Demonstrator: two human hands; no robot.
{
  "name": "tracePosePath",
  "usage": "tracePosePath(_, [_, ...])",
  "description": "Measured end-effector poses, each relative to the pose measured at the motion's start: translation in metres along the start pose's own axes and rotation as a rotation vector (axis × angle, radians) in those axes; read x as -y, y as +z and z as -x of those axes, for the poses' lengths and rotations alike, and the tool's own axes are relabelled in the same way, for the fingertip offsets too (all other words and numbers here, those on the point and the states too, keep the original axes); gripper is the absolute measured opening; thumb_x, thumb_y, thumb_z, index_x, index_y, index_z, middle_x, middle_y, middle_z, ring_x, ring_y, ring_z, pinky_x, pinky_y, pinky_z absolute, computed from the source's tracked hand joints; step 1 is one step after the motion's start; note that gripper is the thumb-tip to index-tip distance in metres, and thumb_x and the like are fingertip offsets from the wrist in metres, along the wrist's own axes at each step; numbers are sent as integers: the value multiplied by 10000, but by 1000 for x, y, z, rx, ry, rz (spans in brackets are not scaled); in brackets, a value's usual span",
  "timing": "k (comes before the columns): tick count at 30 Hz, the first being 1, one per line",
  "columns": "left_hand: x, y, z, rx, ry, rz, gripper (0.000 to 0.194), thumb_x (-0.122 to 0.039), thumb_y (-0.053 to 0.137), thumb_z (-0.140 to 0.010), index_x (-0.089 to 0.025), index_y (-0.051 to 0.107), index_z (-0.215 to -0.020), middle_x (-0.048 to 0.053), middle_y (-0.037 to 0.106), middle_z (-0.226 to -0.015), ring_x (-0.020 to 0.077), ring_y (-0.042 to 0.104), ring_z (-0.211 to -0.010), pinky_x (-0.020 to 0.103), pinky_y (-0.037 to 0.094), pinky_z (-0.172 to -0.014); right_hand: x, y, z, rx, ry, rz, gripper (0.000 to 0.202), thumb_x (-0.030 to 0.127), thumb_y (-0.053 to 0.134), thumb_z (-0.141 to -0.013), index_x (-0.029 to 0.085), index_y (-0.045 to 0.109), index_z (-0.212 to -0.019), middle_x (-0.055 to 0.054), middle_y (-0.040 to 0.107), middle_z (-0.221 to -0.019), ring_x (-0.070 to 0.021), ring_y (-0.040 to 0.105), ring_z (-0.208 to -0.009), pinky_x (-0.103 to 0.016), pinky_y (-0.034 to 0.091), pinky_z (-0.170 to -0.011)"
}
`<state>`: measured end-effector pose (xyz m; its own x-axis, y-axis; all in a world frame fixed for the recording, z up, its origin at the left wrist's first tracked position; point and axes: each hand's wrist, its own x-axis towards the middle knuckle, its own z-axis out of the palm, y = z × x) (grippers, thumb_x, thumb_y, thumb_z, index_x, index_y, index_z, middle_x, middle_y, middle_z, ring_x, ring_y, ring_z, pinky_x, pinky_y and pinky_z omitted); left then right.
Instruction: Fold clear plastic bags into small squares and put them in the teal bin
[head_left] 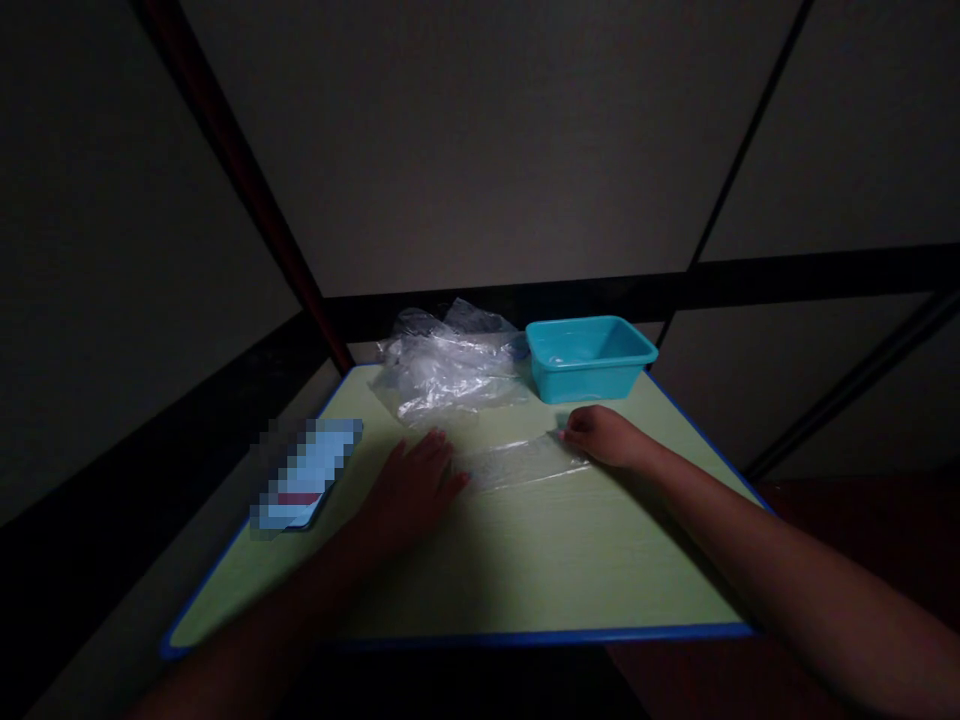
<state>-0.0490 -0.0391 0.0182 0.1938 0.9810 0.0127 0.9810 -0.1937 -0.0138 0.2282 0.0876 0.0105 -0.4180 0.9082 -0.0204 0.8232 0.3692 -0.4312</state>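
Green tbl [540,575]: clear plastic [517,465] laid out, R end pinched in R hand [604,435], L end at L hand [415,482] (palm-down, fingers spread).

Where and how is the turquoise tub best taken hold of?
The turquoise tub would likely grip best at the right end of its rim, from above: it stands upright, its lip juts outward, and crumpled plastic lies close on its left.
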Motion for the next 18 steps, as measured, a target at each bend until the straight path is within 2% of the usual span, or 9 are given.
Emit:
tracePosePath(4, [0,2,5,-46,78,-14,516,-433,412,-963,-91,547,-1324,192,483,-1425,335,420,-1348,575,310,-1099,5,-1,2,0,9,-7,265,345,584,-844,171,610,-646,-30,616,-605,-144,496,-572,-268,267,-530])
tracePosePath(8, [8,4,6,-60,133,-21,491,-426,434,-953,-97,594,-1280,186,481,-1425,351,389,-1365,606,305,-1092,7,0,3,-23,6,-12,237,313,609,-823,184,582,-627,-29,601,-599,-143,471,-549,-279,252,-530])
tracePosePath(13, [26,2,1,-59,214,5,398,-389,446,-959,-161,663,-1203,132,519,-1408,349,386,-1367,604,326,-1079,6,0,4,-18,-10,-41,251,285,599,-805,193,518,-585,-9,548,-552,-130,420,-511,-283,231,-522])
tracePosePath(18, [47,5,-1,-109,288,32,355,-368,504,-942,-177,690,-1177,147,531,-1396,346,405,-1353,538,350,-1081,7,-2,6,-11,-13,-43,258,312,558,-790,199,473,-575,12,486,-531,-123,382,-519,-280,233,-527])
